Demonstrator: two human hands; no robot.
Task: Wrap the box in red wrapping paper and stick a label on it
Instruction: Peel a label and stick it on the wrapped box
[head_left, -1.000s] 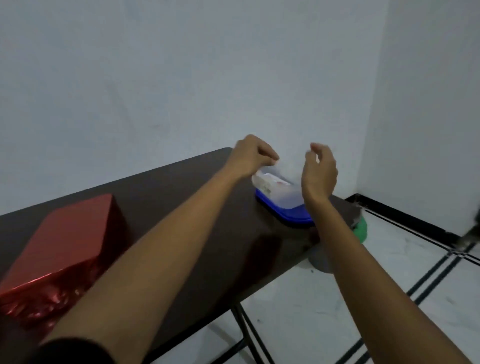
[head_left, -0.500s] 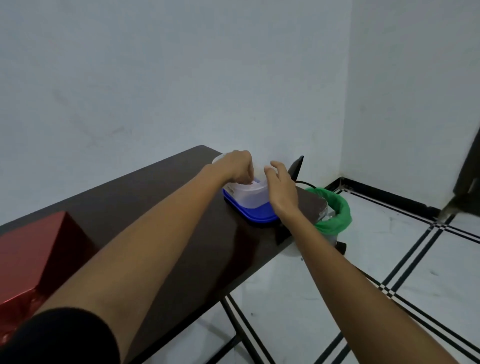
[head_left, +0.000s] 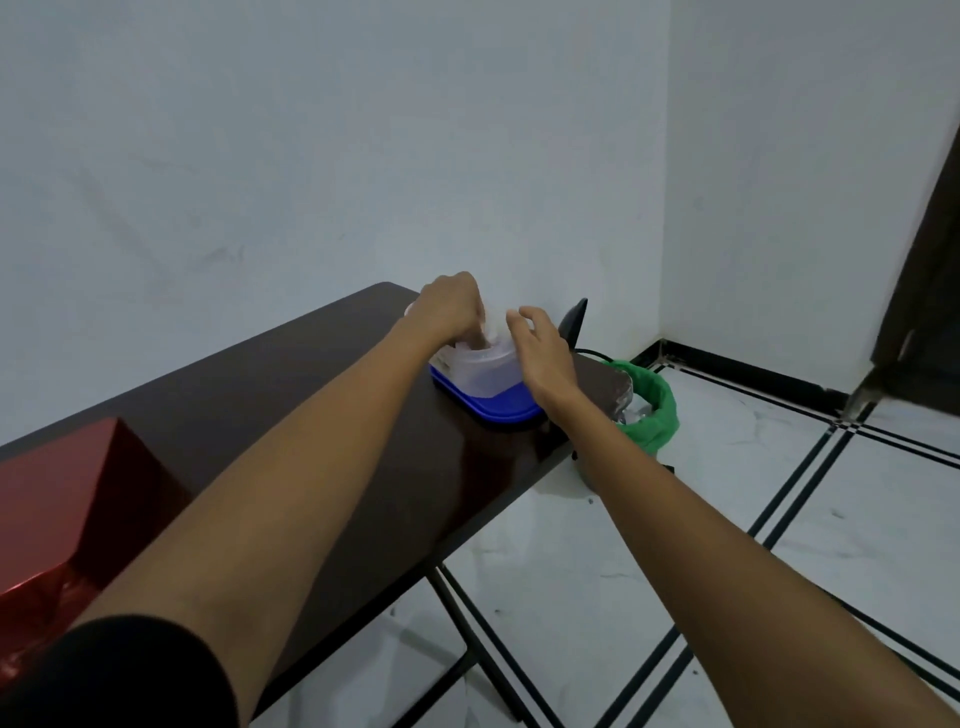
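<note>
The box, wrapped in shiny red paper (head_left: 67, 499), sits at the left end of the dark table (head_left: 311, 374). At the far right end stands a clear plastic tub (head_left: 485, 371) on a blue lid (head_left: 506, 402). My left hand (head_left: 449, 306) is over the tub with its fingers curled down inside; the fingertips and whatever they touch are hidden. Just right of the tub's rim is my right hand (head_left: 543, 348), fingers loosely curved and holding nothing. No label is visible.
A bin lined with a green bag (head_left: 652, 405) stands on the tiled floor just past the table's right end. A black pointed object (head_left: 574, 319) rises behind the tub by the wall. A dark door (head_left: 924, 291) is at the far right.
My view has swung right, sliding the red box toward the left edge. Both hands dropped from above the tub; the left now reaches into it and the right sits beside the rim.
</note>
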